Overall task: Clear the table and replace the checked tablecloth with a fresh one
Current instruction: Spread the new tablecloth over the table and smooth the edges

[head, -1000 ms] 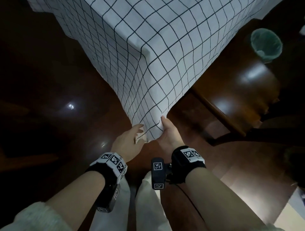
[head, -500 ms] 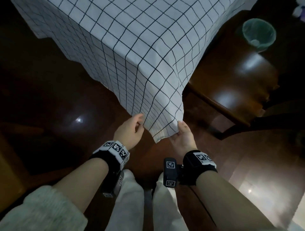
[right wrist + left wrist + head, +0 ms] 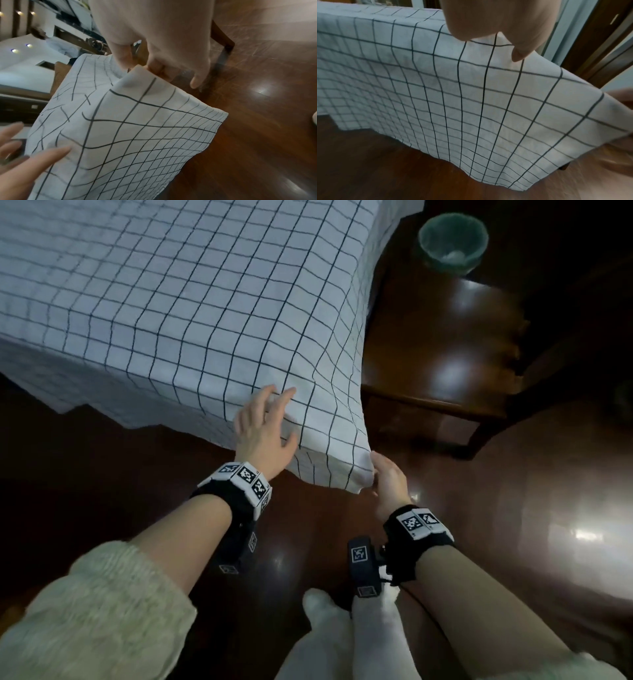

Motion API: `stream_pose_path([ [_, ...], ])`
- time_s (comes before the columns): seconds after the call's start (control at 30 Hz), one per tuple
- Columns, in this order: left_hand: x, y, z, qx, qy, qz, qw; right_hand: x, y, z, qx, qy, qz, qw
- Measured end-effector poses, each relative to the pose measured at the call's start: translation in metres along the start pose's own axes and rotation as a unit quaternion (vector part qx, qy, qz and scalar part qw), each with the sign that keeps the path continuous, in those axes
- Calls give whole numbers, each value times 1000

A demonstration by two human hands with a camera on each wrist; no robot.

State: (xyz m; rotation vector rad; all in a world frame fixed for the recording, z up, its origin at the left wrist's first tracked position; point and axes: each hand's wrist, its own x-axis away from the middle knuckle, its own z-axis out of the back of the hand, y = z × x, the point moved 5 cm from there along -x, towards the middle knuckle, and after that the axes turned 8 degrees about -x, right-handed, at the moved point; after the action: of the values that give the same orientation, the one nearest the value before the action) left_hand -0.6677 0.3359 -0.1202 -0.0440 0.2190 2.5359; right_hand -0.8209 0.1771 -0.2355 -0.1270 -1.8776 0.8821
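The white tablecloth with a thin black check covers the table and hangs over its near side. At the near right corner, my left hand lies on top of the cloth with its fingers spread and straight. The left wrist view shows its thumb touching the fabric. My right hand pinches the corner's edge from the right, held up at about tabletop height. In the right wrist view, my right hand has thumb and fingers closed on a fold of the cloth.
A dark wooden chair stands right of the table corner. A round bin with a green liner sits on the floor behind it. The floor is glossy dark wood. My legs in white trousers are just below the hands.
The hanging corner has been raised from low near the floor to about table height. My left hand released the edge and now lies spread on top. The right hand still pinches the corner.
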Motion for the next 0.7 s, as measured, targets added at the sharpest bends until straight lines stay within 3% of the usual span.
stream_pose_path([
  [0.17, -28, 6, 9, -106, -78, -66, 989, -2, 0, -14, 62, -32, -76, 995],
  [0.27, -38, 5, 12, -157, -109, -92, 977, -1, -12, -12, 43, -21, -59, 997],
  [0.47, -52, -2, 22, -236, -106, -136, 956, 5, -23, -10, -6, -40, -39, 998],
  [0.7, -69, -6, 15, -316, -137, -219, 913, 3, -22, -14, -4, -35, -18, 999],
])
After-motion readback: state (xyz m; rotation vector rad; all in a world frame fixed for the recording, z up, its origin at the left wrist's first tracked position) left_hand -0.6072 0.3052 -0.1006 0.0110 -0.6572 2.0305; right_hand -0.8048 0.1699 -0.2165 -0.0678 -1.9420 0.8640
